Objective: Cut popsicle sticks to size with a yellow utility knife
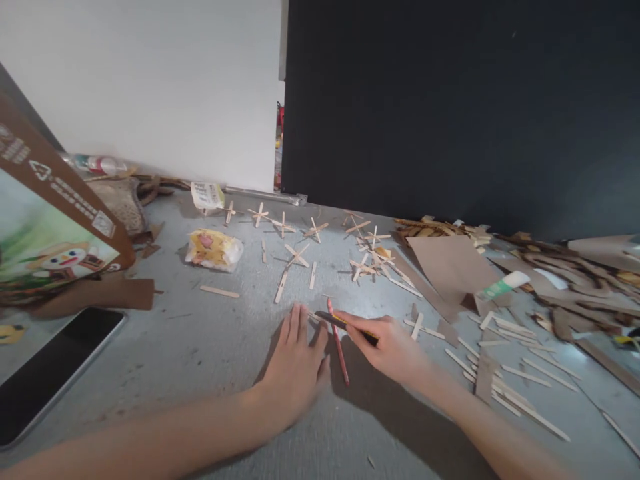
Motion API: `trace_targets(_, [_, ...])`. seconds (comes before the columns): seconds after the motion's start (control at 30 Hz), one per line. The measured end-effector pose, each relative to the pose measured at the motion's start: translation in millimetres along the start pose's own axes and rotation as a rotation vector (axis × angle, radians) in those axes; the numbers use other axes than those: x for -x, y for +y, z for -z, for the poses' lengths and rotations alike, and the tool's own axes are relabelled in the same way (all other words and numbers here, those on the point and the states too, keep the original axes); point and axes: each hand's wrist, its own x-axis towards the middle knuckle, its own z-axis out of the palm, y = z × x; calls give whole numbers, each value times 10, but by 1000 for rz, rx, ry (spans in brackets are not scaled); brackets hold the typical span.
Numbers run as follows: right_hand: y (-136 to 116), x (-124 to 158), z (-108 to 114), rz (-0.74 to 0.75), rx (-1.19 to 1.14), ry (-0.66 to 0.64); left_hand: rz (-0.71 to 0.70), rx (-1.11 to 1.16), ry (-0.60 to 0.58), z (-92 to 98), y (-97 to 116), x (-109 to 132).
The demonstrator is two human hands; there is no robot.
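Observation:
My left hand (295, 363) lies flat on the grey table (200, 360), fingers stretched out and together, pressing down near a small wooden stick by its fingertips. My right hand (390, 347) is closed on a dark utility knife (345, 325) with a yellow stripe, its tip pointing left toward my left fingertips. A red pencil (338, 341) lies on the table between the two hands, running from far to near.
Several crossed ice-cream sticks (297, 255) lie scattered further back, loose sticks (520, 387) and cardboard scraps (450, 267) at the right. A glue bottle (503, 285) lies on the cardboard. A dark phone (50, 373) and a printed box (45, 227) sit at left, a crumpled wrapper (214, 249) behind.

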Motion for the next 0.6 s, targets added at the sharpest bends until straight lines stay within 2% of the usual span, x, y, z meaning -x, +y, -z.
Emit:
trace_targets(0.3, [88,-25,-47,74,146,25,-55,27,8,-28,-23,0])
trace_targets(0.6, [107,-21,-58,95,156,34,-54,83,68,-96,-21,18])
